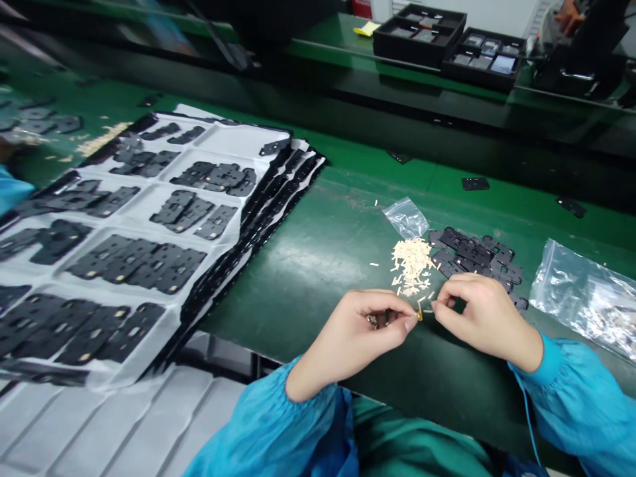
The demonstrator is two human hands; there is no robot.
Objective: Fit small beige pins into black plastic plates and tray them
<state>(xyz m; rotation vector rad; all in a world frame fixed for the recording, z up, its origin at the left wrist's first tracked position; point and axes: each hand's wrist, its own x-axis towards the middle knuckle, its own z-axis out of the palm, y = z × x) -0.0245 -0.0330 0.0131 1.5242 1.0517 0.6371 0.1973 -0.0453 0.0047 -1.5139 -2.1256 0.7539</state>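
- The left hand (368, 326) is closed, its thumb and forefinger pinching a tiny gold-edged strip (419, 313). Its curled fingers hold a few small shiny bits (371, 321), too small to identify.
- The right hand (487, 317) is also curled, with thumb and forefinger pinched together. A pale sliver (427, 311) seems to run from its fingertips to the strip, but it is too small to tell whether this hand grips it.
- The strip sits between the hands, at the left hand's fingertips and just beside the right hand's. Its long axis looks roughly upright, tilted slightly, though this is hard to tell. The left hand holds it; the right is almost touching.
- Just ahead of the fingertips lies a loose pile of cream strips (411, 265), with a small clear bag (406, 217) beyond it.
- Ahead of the right hand is a scattered heap of black parts (472, 255); further right lies a larger clear bag (581, 298).
- Left of the hands, a stack of white trays (218, 162) holds rows of black parts.
- Both hands rest above a green bench (308, 298), with blue sleeves (581, 397) at the wrists.
- Far ahead are black trays (417, 36); at far upper right is a co-worker's hand (569, 16).
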